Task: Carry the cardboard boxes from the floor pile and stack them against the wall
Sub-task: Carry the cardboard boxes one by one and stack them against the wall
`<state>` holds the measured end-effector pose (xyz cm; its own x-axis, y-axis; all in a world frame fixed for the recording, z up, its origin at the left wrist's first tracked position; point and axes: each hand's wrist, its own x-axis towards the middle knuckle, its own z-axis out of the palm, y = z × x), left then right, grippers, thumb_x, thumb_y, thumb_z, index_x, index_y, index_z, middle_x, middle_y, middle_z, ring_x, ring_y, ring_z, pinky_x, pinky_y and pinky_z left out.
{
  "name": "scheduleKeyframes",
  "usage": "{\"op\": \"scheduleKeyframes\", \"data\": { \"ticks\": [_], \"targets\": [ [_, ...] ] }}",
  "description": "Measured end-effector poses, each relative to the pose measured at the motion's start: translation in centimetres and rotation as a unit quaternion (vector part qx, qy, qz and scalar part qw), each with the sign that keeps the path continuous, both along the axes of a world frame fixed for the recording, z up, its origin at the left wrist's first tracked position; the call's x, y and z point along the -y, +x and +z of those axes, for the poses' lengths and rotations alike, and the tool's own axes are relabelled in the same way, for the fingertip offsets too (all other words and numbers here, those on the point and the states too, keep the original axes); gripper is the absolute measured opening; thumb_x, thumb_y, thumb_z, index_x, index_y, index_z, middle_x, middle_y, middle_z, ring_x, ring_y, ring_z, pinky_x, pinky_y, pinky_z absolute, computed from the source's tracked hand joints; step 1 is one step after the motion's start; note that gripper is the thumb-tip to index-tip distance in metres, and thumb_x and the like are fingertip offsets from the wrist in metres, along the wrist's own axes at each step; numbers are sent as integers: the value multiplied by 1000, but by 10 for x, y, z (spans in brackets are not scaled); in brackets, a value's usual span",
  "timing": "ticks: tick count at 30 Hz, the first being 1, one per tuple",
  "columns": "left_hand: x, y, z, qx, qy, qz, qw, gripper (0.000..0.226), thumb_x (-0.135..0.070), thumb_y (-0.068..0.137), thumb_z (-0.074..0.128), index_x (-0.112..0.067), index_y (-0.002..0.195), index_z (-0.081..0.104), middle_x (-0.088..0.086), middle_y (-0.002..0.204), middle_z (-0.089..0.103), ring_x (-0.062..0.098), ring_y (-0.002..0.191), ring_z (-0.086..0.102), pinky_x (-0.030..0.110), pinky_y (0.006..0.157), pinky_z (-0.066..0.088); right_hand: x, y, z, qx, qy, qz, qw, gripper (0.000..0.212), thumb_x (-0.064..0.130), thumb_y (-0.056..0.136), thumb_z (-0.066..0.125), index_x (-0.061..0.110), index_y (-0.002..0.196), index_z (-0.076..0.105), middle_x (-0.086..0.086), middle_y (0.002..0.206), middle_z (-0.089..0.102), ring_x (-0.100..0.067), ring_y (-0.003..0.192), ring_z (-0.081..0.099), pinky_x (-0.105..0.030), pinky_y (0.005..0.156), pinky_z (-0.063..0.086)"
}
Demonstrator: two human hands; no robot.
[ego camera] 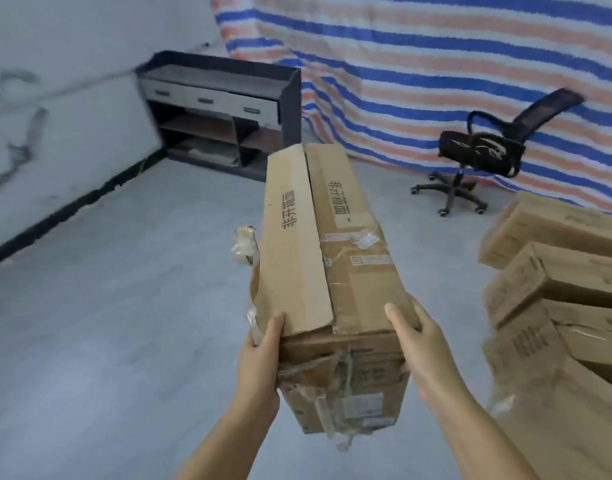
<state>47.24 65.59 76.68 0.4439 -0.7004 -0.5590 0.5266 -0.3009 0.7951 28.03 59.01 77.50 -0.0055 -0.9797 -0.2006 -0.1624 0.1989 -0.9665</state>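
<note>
Cardboard box (327, 258), long and narrow, fills the middle of the frame, held off the grey floor (100, 306) with its far end pointing toward the upper centre. Its top flaps are loose along the centre seam, with the left flap lifted a little, and black printed characters run along both flaps. Torn clear tape (244, 244) hangs off its left side and more crumpled tape trails from its near end.

Left hand (259, 362) grips the near left corner, thumb lying on top of the flap and the fingers curled under the side, out of sight. Right hand (417, 344) holds the near right edge, thumb on the top face and the fingers wrapped down the right side; both hands are clamped on the box.

At the right edge of the frame, a pile of similar boxes (553, 285) lies on the floor, several stacked at angles to each other. In the upper right stands a black office chair (477, 150) on castors, its back reclined. Behind it hangs a tarpaulin (436, 64) striped in blue, orange and white. In the upper left, a dark counter (221, 109) with three drawers and open shelves stands against a white marbled wall (55, 98) with a black skirting strip.
</note>
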Motion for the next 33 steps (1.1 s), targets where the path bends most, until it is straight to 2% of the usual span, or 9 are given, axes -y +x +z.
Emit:
{"op": "scheduleKeyframes", "data": {
  "ticks": [3,5,8,11,14,19,23,28,33],
  "targets": [
    [-22,83,-5,7,6,46,999,33,-45,83,66,-18,101,57,9,101,71,25,85,70,29,53,53,1,93,-9,8,11,62,998,24,40,93,55,43,117,58,9,110,68,-15,101,65,-38,81,52],
    [-38,133,-8,8,16,83,996,37,-45,84,65,-15,103,55,16,108,68,30,91,68,33,56,53,-2,150,-14,19,17,105,994,25,37,94,55,40,118,58,9,109,69,-14,101,65,-40,86,52],
    [-65,196,-11,2,8,151,989,37,-45,84,64,-20,111,56,8,106,70,25,89,70,29,51,53,-7,227,-19,25,29,171,985,20,35,94,56,40,113,61,12,105,71,-13,100,66,-41,90,53],
    [-92,247,-15,8,6,219,976,25,-44,85,64,-29,105,58,2,99,73,22,85,71,27,50,53,-12,297,-24,28,38,242,969,21,33,94,55,36,114,61,10,107,71,-12,102,66,-43,94,52],
    [-116,292,-20,12,25,285,958,21,-46,84,64,-29,97,60,0,85,75,18,71,72,25,47,52,-18,362,-30,27,39,304,951,20,33,94,56,37,112,62,13,105,71,-8,101,66,-39,94,52],
    [-137,367,-27,12,25,377,926,21,-42,86,63,-26,98,61,4,87,74,19,66,72,24,44,50,-19,473,-39,24,56,397,916,19,33,94,56,34,112,62,13,106,71,-7,102,65,-38,97,51],
    [-134,435,-34,15,33,439,897,24,-39,88,62,-23,107,60,7,97,72,24,79,70,24,45,49,-9,565,-49,27,70,455,887,14,32,94,55,37,105,63,15,103,72,-6,101,66,-37,96,51],
    [-125,525,-30,12,36,495,868,27,-39,89,62,-23,110,60,7,101,72,26,86,70,28,55,52,9,680,-46,15,91,520,849,37,37,94,56,25,128,56,4,119,67,-16,112,61,-46,102,47],
    [-133,609,-31,12,32,544,839,14,-38,88,63,-27,97,62,4,96,74,22,84,71,30,59,54,5,784,-40,0,87,565,821,23,35,94,55,30,116,61,9,107,71,-14,103,65,-49,96,50]
  ]
}}
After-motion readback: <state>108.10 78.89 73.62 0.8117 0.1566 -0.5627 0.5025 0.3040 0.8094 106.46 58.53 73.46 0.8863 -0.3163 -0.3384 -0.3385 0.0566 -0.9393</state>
